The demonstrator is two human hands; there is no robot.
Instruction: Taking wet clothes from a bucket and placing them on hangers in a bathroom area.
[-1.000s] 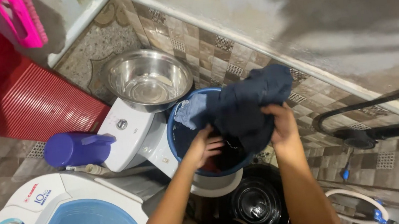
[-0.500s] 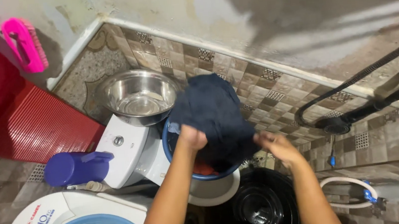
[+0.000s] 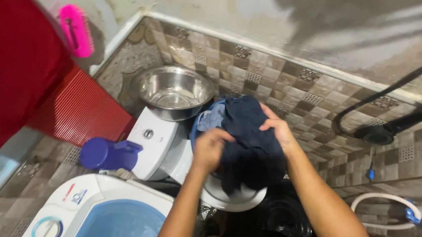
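Observation:
Both of my hands grip a dark navy garment (image 3: 250, 146) over a blue bucket (image 3: 195, 131). My left hand (image 3: 209, 148) holds its left side, and my right hand (image 3: 277, 130) holds its upper right edge. The cloth hangs down over the bucket's mouth and hides most of the inside. A lighter blue piece of cloth (image 3: 211, 118) shows at the bucket's far rim. The bucket stands on a white toilet (image 3: 158, 143), beside its tank.
A steel bowl (image 3: 173, 91) sits on the tiled floor behind the toilet. A purple jug (image 3: 106, 153) lies by a white and blue washing machine (image 3: 83, 229). A red tub (image 3: 15, 77), a pink brush (image 3: 76, 30), a black hose (image 3: 380, 115) and a black bucket (image 3: 281, 221) stand around.
My hands have come closer together on the garment, bunching it over the bucket. The view has shifted slightly, so the bowl and toilet sit a little more to the right.

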